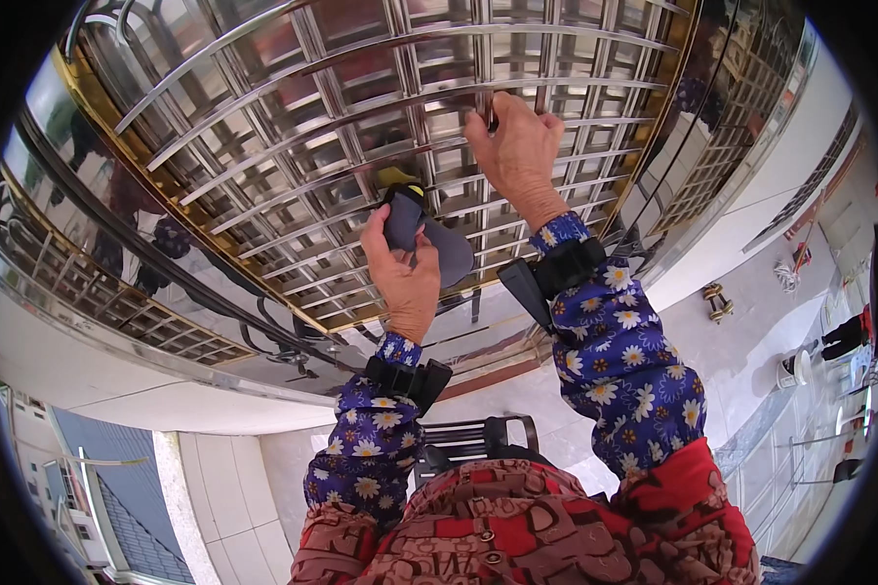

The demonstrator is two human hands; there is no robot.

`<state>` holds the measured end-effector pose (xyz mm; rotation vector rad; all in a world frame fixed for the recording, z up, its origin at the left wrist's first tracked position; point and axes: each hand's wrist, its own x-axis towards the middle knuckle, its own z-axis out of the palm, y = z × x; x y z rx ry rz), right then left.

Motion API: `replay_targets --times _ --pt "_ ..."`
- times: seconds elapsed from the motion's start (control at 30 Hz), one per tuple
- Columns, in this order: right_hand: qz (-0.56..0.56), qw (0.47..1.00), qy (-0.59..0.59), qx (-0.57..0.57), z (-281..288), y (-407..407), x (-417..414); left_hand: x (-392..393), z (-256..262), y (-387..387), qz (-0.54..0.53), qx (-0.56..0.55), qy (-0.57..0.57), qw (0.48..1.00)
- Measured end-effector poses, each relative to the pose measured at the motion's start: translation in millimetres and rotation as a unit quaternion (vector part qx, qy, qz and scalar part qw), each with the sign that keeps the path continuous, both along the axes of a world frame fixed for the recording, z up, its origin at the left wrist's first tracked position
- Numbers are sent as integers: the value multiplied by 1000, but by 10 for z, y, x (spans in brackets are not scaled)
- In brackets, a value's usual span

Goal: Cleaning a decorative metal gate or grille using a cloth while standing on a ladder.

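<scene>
My left hand (404,274) holds a grey cloth (446,252) with a black and yellow edge; its exact kind cannot be told. The cloth lies close against a shiny metal grille (322,153) of crossed bars, framed in gold-coloured trim. Higher up and to the right, my right hand (516,146) has its fingers curled at an upright bar of the grille, gripping it. Whether a small thing is also between those fingers is hidden. Both forearms wear blue sleeves with a daisy print and black wrist straps.
Below my arms stands a black slatted chair or stool (461,439). Polished dark panels flank the grille. On the floor at the right are a dumbbell-shaped object (717,303) and a white bucket (793,369). A person (845,336) is partly visible at the far right.
</scene>
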<state>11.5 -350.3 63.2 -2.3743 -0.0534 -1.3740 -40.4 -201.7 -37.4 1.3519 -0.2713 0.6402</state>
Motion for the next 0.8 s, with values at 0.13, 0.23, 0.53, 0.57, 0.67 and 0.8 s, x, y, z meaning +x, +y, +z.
replay_targets --times 0.13,0.23,0.53,0.57,0.67,0.8 --pt "-6 1000 -13 -7 -25 -20 11 -2 -86 50 50 236 -52 969" --pt "1 1000 -8 1 6 6 19 128 -170 207 71 307 -1 949" --pt "-4 1000 -26 -5 14 -8 13 18 44 203 159 138 33 977" --pt "7 1000 -29 3 28 10 -6 6 64 202 152 135 32 979" --pt "15 999 -35 25 -10 -50 -36 105 14 59 193 158 -90 964" --pt "24 997 -32 59 21 67 -94 81 7 114 191 202 -92 956"
